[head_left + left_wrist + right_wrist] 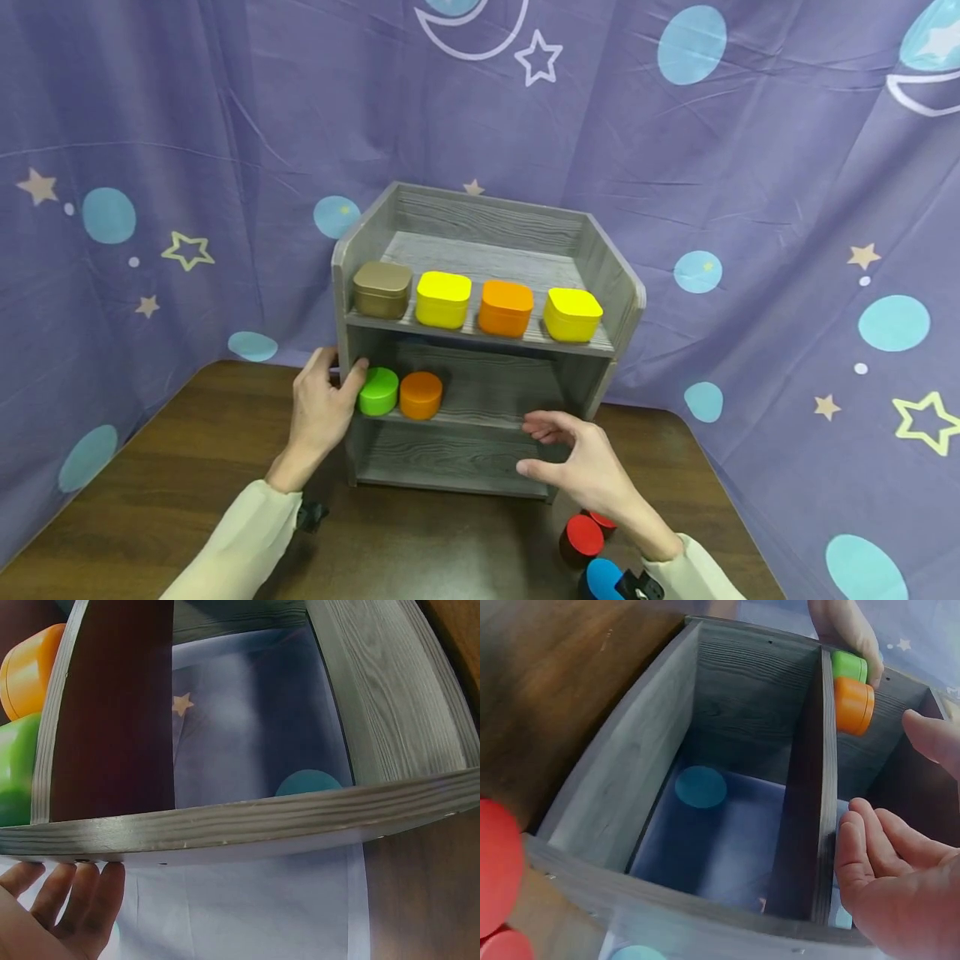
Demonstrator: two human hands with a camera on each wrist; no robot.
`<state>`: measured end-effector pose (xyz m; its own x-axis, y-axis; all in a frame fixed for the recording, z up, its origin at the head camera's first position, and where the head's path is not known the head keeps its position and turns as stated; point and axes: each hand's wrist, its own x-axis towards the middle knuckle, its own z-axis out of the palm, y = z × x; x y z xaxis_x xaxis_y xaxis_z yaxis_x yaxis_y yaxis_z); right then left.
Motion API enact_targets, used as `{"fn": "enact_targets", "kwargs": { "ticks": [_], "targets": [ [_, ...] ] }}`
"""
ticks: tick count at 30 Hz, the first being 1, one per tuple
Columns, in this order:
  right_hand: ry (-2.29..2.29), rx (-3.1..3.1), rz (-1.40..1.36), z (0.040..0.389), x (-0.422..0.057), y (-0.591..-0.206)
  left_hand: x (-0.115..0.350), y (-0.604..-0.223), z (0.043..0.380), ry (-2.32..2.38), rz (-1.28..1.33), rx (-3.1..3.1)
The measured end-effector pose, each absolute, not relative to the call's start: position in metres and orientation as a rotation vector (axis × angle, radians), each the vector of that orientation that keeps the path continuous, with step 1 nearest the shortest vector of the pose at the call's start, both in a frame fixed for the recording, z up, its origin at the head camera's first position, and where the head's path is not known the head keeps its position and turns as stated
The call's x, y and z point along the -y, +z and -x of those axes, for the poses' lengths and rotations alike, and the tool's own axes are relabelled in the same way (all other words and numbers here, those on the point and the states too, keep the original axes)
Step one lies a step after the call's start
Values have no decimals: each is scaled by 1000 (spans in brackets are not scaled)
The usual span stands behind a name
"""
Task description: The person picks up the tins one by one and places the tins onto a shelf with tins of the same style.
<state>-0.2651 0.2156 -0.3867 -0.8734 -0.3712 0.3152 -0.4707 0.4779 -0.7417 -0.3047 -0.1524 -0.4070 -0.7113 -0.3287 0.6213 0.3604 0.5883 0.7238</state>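
Note:
A grey wood-grain shelf unit (480,487) stands upright on the table. My left hand (324,408) holds its left side panel, fingertips (112,874) against the outer face and thumb over the front edge. Beside that thumb sits a round green container (378,392) on the middle shelf, with a round orange container (421,396) to its right. In front of the right part of the middle shelf is my right hand (581,458), thumb and fingers spread apart with nothing between them; the right wrist view shows these fingers (900,840) close to the shelf's front edge.
Along the top shelf stand a brown square container (382,291), a yellow one (443,300), an orange one (506,308) and another yellow one (572,315). Red round containers (582,540) and a blue one (602,578) are on the table (450,550) near my right forearm. A purple curtain (262,83) hangs behind.

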Motion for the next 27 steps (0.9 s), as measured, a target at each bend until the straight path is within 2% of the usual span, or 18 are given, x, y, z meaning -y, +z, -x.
{"fn": "enact_targets", "kwargs": {
  "ticks": [11,22,27],
  "targets": [
    [1397,2648,-657,249,-246,-408,153,-407,305,-1144,28,2058],
    [1576,2718,-385,236,-288,-446,153,-411,308,-1141,34,2041],
    [1585,2727,-405,231,-304,-464,153,-411,309,-1140,30,2041]
  ]
}}
